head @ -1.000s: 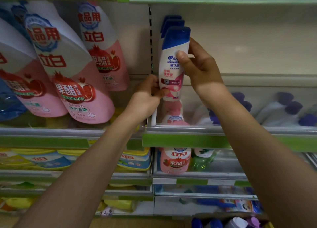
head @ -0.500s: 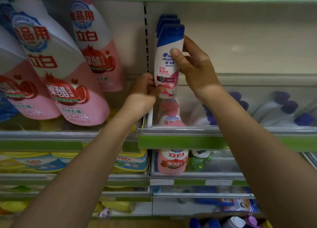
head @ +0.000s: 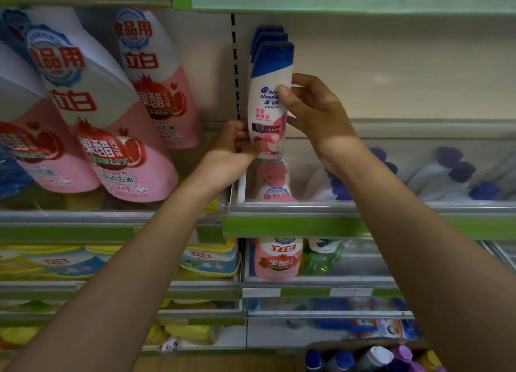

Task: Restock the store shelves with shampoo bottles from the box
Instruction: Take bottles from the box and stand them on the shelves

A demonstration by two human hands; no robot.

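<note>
- Against the shelf's left divider, the white-and-pink shampoo bottle with a blue cap [head: 269,100] stands upright, fronting two matching bottles [head: 269,33].
- Left hand [head: 233,153] pinches its base.
- Right hand [head: 315,111] grips its side, thumb across the label.
- Below the bottle, the clear-fronted green shelf [head: 293,226].

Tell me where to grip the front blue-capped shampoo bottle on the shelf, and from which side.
Grip the shampoo bottle by its white middle, below the blue cap, coming from the front and right. It stands upright with matching bottles behind and the shelf upright at its left. The right hand already holds it there; the left hand steadies the base.
</note>
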